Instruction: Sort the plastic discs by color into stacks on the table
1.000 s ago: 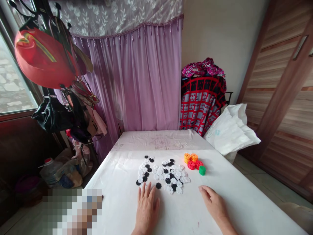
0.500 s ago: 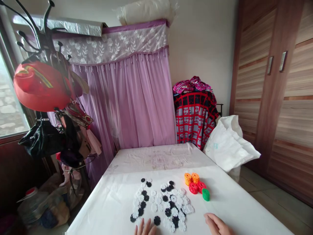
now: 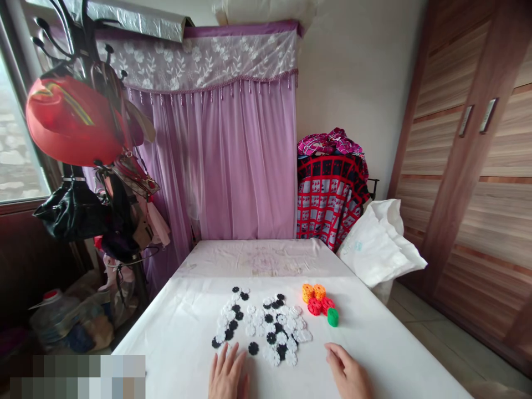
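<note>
Snowflake-edged white discs (image 3: 292, 359) and black discs (image 3: 253, 348) near the table's near edge look like thin plastic, as do the bright orange stacks (image 3: 307, 292), red stacks (image 3: 315, 306) and green stack (image 3: 333, 317) toward its right edge. The smooth table cover (image 3: 174, 332), cloth or plastic, has a soft sheen. Beyond the far edge hangs a sheer fabric curtain (image 3: 249, 166); off the right edge, a crinkled sack (image 3: 376, 244) looks matt, the wardrobe (image 3: 440, 138) wood-grained with shiny metallic handles (image 3: 466, 121).

The left grip (image 3: 226, 374) and right grip (image 3: 348, 371) are bare and smooth-backed, with slim fingers (image 3: 228, 361) rounded at the tips.
</note>
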A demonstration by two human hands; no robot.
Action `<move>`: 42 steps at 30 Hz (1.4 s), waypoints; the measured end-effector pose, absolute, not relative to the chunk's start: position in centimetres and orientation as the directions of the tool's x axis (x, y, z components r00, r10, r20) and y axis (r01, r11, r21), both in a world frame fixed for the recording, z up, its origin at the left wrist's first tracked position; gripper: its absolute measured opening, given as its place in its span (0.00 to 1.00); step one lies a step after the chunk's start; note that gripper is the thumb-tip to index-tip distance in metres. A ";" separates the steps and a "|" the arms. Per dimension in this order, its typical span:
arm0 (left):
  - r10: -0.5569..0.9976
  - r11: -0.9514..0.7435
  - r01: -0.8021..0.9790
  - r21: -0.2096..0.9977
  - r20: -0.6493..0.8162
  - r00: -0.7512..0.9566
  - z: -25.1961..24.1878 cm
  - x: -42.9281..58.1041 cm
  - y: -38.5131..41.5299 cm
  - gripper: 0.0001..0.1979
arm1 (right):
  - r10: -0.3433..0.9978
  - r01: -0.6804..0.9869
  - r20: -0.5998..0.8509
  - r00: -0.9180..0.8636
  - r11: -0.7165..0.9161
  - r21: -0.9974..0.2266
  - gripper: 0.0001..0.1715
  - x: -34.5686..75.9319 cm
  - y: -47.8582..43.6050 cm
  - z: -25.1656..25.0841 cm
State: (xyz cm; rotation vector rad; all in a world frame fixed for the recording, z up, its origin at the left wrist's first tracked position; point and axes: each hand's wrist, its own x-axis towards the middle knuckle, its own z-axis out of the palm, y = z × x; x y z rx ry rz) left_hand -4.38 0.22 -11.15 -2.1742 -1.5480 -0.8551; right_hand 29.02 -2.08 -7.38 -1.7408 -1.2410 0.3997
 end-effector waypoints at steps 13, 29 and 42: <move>0.826 -0.425 0.867 0.260 0.504 0.254 -7.9 -3.4 -1.8 0.23 | 0.825 0.785 0.424 0.374 -0.038 -0.618 0.24 28.5 -2.9 -7.7; 0.959 -0.200 0.965 0.171 0.238 0.156 -5.0 -6.5 2.0 0.41 | 0.972 0.980 0.185 0.144 -0.113 -0.166 0.37 18.1 1.7 -4.0; 0.880 -0.464 0.857 0.224 0.222 0.419 -5.2 -7.3 6.2 0.34 | 0.921 0.898 0.364 -0.137 0.271 -0.347 0.27 17.7 4.3 -3.6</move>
